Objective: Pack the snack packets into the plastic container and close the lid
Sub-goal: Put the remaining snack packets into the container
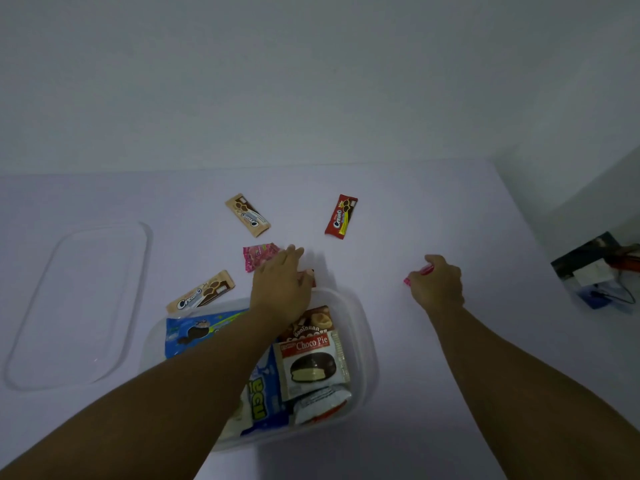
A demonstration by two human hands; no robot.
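A clear plastic container sits near me with several packets inside, among them a Choco Pie packet and a blue packet. My left hand reaches over its far rim and lies on a small red packet, mostly hidden under the fingers. A pink packet lies just beyond that hand. My right hand grips another pink packet on the table. Two tan Cream-O packets and a red Cream-O packet lie loose.
The clear lid lies flat on the white table at the left. A dark box with cables sits at the table's right edge. A pale wall rises behind the table.
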